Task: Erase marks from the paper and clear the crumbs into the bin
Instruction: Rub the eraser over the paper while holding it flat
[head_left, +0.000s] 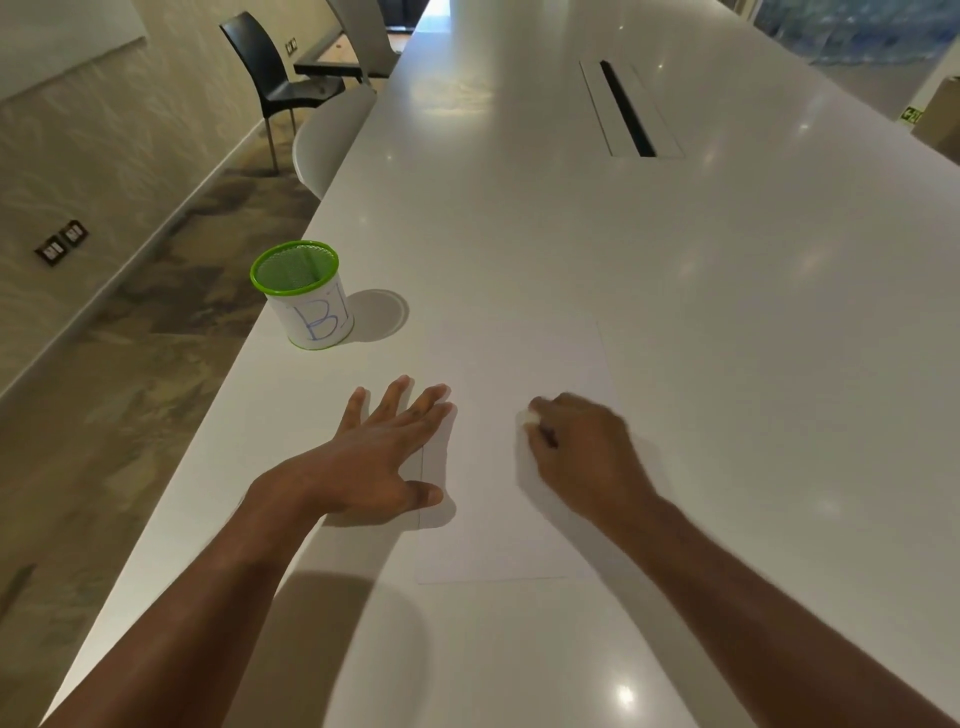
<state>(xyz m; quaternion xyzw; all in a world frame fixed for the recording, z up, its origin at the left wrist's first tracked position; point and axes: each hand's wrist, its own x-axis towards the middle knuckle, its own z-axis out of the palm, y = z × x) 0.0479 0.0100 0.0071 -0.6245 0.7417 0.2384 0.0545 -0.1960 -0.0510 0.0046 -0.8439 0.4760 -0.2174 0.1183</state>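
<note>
Right hand (582, 447) pinches white eraser (527, 417) on paper (498, 519). Left hand (384, 462) lies flat and spread, pinning paper's left edge. Bin (306, 301) stands beyond paper's far-left corner, nearer left hand.

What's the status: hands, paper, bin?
Left hand flat on paper edge. Right hand pinching eraser on sheet. Bin upright, far left. Nothing obstructing.
</note>
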